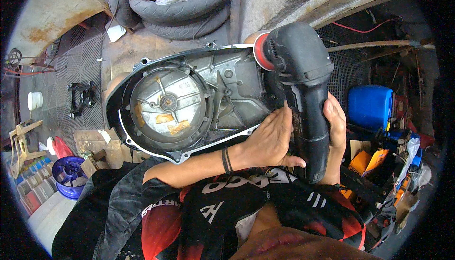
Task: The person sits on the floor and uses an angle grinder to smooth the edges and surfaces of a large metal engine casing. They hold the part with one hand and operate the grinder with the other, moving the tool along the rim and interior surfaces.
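Observation:
A black handheld sander (308,85) with a red-edged round pad (263,51) stands upright between my two hands. Its pad is at the right end of a grey metal engine casing (237,85), against or very near the rim; contact is not clear. My left hand (270,137), a dark band at its wrist, presses against the sander's left side with fingers straight and thumb near the lower end. My right hand (335,122) curls round the body from the right. The casing's round hollow, with peeling tan patches, faces up, and my left forearm crosses its near edge.
Stacked tyres (182,9) stand beyond the casing. On the left are a black metal bracket (79,100), a purple wheel hub (71,177) and several bottles (38,184). To the right stand a blue jerrycan (370,107) and an orange box (367,162).

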Motion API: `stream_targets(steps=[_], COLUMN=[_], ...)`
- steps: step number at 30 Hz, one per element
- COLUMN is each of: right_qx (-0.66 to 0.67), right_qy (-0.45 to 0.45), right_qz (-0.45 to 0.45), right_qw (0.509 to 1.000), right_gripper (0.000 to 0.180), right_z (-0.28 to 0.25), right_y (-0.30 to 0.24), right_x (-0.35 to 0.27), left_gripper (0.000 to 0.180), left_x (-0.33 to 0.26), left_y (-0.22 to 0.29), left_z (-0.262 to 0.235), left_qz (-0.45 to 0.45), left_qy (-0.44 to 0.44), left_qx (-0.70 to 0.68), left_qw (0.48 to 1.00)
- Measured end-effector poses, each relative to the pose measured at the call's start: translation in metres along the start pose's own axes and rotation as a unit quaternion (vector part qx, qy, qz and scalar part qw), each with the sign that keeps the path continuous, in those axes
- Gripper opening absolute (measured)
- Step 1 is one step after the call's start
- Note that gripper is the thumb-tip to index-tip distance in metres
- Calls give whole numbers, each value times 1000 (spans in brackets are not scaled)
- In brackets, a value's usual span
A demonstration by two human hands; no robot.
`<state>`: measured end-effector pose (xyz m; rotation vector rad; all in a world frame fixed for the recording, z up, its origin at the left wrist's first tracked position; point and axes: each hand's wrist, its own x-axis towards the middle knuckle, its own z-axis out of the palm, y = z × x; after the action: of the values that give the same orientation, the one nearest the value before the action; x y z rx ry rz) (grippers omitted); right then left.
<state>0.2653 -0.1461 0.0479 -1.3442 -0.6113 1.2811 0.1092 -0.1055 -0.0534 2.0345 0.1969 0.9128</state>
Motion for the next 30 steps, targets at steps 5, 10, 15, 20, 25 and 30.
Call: stream_targets(steps=[5,10,15,20,25,30], right_qx=[20,45,30,42,11,25], right_qy=[-4,19,48,46,66,56], right_qz=[-7,-12,-21,-24,-11,-22], right_qw=[1000,999,998,998,998,998], right_gripper=[61,61,59,57,55,53], right_z=[-1,4,4,4,-5,-8], right_y=[5,4,4,3,0,8], right_x=[-2,-6,-7,-10,-7,-8], left_gripper=[114,113,112,112,111,111], left_x=[-4,-1,3,4,10,5], left_y=[2,3,4,3,1,0], left_z=[2,1,1,2,2,8], left_qz=[2,7,5,4,17,18], left_qy=[-15,-6,1,-21,-11,7], left_qx=[37,45,36,52,75,68], left_qw=[999,999,999,998,997,998])
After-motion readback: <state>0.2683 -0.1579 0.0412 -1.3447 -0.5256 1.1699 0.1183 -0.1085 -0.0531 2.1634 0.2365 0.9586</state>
